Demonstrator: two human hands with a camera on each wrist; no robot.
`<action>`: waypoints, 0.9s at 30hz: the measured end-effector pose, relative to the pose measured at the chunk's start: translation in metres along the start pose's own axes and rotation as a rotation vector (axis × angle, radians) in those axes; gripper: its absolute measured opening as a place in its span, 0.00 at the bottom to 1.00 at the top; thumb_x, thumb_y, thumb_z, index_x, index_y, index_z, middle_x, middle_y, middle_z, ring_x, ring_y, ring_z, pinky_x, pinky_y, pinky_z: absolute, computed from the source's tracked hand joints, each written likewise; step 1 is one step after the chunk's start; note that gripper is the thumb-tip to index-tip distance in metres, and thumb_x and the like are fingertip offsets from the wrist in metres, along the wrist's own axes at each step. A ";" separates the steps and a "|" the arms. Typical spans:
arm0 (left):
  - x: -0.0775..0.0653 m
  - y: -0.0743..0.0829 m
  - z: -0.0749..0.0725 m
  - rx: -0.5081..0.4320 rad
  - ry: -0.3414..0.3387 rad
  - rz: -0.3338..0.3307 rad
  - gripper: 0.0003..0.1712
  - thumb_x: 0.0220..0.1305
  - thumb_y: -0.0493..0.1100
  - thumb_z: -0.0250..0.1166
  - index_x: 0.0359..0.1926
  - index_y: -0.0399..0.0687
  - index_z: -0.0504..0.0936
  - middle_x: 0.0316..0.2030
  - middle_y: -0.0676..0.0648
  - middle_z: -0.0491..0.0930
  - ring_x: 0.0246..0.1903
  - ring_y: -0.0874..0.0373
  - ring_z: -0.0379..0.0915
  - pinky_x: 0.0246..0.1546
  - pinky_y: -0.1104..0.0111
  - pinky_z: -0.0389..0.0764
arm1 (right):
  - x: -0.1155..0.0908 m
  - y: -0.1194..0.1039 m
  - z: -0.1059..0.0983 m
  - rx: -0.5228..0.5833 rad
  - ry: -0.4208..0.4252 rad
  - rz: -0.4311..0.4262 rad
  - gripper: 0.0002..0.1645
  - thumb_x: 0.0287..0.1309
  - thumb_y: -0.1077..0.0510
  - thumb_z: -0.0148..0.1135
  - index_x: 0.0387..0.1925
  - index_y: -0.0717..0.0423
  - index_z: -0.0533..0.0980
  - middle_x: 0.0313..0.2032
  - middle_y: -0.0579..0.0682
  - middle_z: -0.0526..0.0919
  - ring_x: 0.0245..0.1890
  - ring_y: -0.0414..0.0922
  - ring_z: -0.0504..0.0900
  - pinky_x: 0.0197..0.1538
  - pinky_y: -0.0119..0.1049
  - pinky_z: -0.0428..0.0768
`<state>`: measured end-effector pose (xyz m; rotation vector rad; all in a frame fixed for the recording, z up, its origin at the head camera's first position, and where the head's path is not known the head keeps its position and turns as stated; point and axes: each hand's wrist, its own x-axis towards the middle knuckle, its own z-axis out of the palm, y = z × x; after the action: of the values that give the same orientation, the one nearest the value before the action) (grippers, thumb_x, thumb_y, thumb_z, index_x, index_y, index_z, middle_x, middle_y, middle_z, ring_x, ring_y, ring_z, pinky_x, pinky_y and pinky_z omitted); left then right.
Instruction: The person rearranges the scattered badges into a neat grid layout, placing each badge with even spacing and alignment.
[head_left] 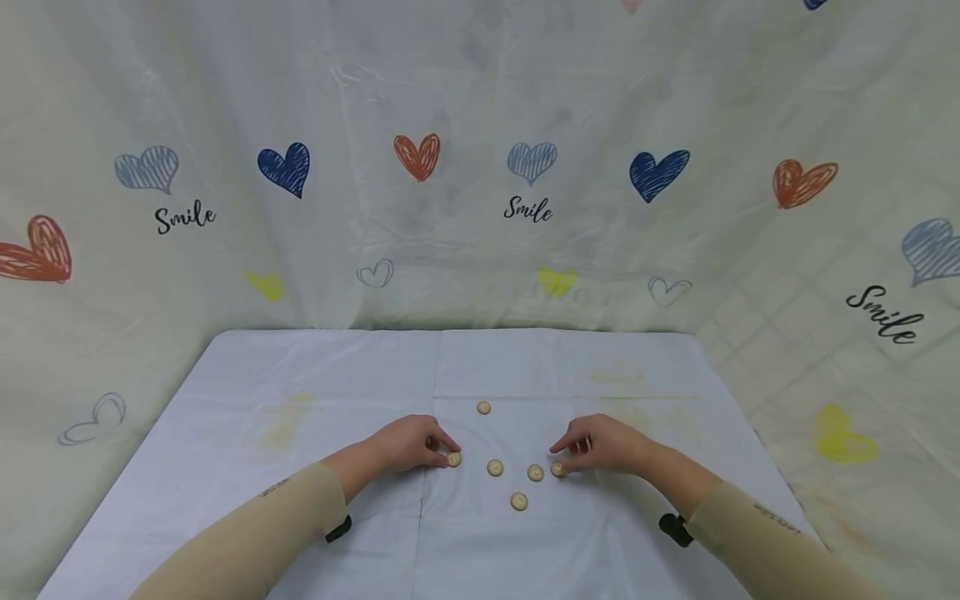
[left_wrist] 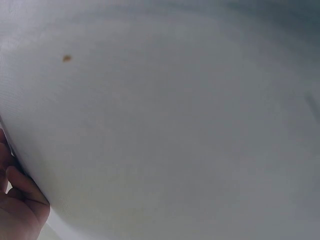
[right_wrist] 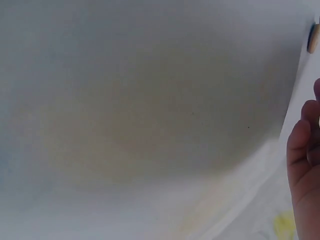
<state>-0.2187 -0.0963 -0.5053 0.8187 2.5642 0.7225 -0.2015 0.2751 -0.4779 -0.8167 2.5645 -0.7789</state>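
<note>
Several round, pale wooden buttons lie on the white-covered table. My left hand (head_left: 412,442) pinches the leftmost button (head_left: 453,459) between thumb and index finger, close over the cloth. At the right end of the group, my right hand (head_left: 603,443) has its thumb tip at another button (head_left: 557,469), while its index fingertip stands apart above it. Between the hands are a button (head_left: 495,468), a second one (head_left: 536,472) and a nearer one (head_left: 519,501). Part of the left hand (left_wrist: 22,205) shows in the left wrist view, and part of the right hand (right_wrist: 305,165) in the right wrist view.
One more button (head_left: 483,407) lies farther back on the white tablecloth (head_left: 360,367). Behind the table hangs a pale curtain (head_left: 465,75) printed with hearts and "Smile". Faint yellowish marks (head_left: 285,421) show on the cloth at the left.
</note>
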 end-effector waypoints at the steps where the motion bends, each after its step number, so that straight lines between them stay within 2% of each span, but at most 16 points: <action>1: 0.000 0.001 0.000 -0.001 0.000 0.002 0.12 0.59 0.48 0.73 0.46 0.64 0.90 0.28 0.61 0.73 0.30 0.65 0.68 0.35 0.70 0.71 | 0.000 0.001 0.001 -0.026 -0.003 -0.003 0.15 0.51 0.49 0.77 0.42 0.44 0.88 0.27 0.34 0.78 0.28 0.35 0.73 0.34 0.31 0.74; 8: -0.002 0.003 -0.002 -0.013 0.000 0.014 0.12 0.59 0.47 0.73 0.45 0.63 0.90 0.28 0.61 0.73 0.29 0.65 0.68 0.34 0.70 0.72 | 0.000 0.006 0.007 -0.138 -0.039 -0.002 0.13 0.51 0.48 0.76 0.40 0.39 0.88 0.26 0.33 0.75 0.29 0.34 0.72 0.35 0.31 0.73; 15: -0.001 0.001 -0.001 -0.021 -0.004 0.010 0.12 0.59 0.47 0.73 0.45 0.63 0.90 0.28 0.61 0.74 0.29 0.66 0.68 0.34 0.70 0.72 | -0.001 0.007 0.009 -0.210 -0.030 -0.065 0.14 0.51 0.48 0.76 0.42 0.40 0.88 0.26 0.32 0.74 0.29 0.31 0.70 0.36 0.30 0.72; 27: -0.002 0.002 -0.002 -0.007 -0.004 0.009 0.12 0.59 0.48 0.73 0.45 0.64 0.90 0.28 0.62 0.73 0.29 0.66 0.68 0.34 0.71 0.72 | 0.002 0.008 0.010 -0.179 -0.038 -0.067 0.09 0.53 0.50 0.75 0.38 0.38 0.86 0.26 0.34 0.75 0.29 0.33 0.72 0.37 0.31 0.73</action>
<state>-0.2177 -0.0967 -0.5019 0.8287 2.5542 0.7314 -0.2013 0.2752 -0.4908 -0.9668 2.6125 -0.5525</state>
